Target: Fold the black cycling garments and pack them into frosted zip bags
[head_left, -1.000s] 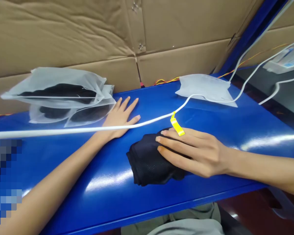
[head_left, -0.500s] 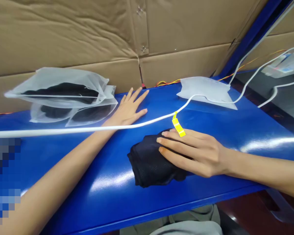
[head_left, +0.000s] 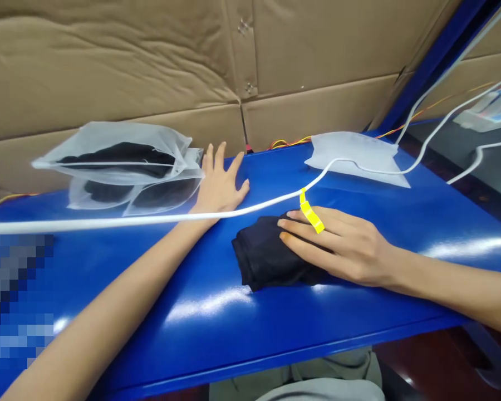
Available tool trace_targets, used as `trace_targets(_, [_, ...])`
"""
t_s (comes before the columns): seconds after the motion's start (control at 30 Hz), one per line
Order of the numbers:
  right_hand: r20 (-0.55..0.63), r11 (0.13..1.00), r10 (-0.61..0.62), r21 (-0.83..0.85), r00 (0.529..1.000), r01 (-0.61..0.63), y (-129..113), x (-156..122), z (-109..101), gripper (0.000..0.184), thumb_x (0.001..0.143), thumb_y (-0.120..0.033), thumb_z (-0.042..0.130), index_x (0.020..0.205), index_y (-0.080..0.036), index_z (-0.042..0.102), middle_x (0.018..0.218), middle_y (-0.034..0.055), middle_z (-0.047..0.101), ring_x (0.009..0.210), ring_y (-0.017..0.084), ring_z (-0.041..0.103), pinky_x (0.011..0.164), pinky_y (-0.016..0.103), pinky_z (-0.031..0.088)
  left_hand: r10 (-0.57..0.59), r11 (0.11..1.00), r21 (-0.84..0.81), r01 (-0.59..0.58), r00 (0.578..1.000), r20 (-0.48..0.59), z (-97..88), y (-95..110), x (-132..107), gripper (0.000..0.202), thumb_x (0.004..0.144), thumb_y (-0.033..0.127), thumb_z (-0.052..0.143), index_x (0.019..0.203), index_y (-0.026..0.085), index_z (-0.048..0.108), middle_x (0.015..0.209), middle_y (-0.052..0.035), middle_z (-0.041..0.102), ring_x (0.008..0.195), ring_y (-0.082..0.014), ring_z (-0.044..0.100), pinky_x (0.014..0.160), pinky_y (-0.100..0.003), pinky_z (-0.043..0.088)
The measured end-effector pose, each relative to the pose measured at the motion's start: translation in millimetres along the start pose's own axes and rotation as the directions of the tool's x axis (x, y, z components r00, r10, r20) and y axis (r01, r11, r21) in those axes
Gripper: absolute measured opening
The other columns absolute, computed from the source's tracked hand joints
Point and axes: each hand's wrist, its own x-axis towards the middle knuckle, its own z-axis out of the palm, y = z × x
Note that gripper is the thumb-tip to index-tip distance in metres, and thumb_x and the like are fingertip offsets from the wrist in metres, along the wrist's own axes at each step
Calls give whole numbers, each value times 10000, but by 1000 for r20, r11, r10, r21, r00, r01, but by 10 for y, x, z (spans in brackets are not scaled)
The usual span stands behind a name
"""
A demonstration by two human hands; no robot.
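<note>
Behind the blue worktop rises a cardboard wall. On the worktop lie translucent bags of black cloth and a white non-woven pouch; a white cable with a yellow tag crosses it.

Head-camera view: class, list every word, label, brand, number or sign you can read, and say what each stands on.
No text is readable: the yellow tag on the white cable shows no legible marks, and the printed packet at top right is too small and blurred to read.
</note>
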Motion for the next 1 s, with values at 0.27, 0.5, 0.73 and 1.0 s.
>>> trace_targets(0.27, [-12, 1000, 16, -15, 1000, -17, 16, -5, 9, 314, 995, -24, 575, 1266, -122, 701, 1282, 136, 785, 1197, 253, 752, 1074, 437, 629, -243, 965, -76, 251, 965, 97, 98, -122, 89, 838, 1017, 689, 446, 1708, 237, 303, 1801, -210, 139, 1629, -573, 87, 1197, -810, 312])
trace_targets(0.5, [24, 1000, -2, 13, 1000, 2, 33, -23, 1, 328, 1006, -28, 555, 1290, -113, 695, 1307, 157, 771, 1231, 274, 738, 1100, 468, 614, -113, 990, -76, 119, 990, 86, 44, -85, 84, 831, 1034, 605, 471, 1724, 200, 247, 1819, -181, 38, 1652, -521, 35, 1289, -725, 205])
trace_targets(0.73, [4, 1000, 8, 11, 1000, -8, 17, 1, -2, 313, 1003, -18, 549, 1263, -103, 700, 1290, 146, 780, 1172, 267, 760, 1072, 450, 628, 287, 957, -109, -267, 922, 260, -48, -113, 136, 675, 1081, 623, 355, 1703, 370, 285, 1826, -26, 137, 1683, -396, 62, 1324, -683, 79])
trace_targets(1.0, [-11, 999, 28, -30, 1000, -29, 69, -25, 29, 322, 980, -6, 573, 1275, -86, 676, 1249, 142, 794, 1143, 294, 763, 1035, 456, 636, 267, 963, -65, -261, 956, 123, 78, -146, 155, 612, 1075, 550, 460, 1616, 264, 492, 1731, -121, 399, 1610, -390, 342, 1308, -654, 241])
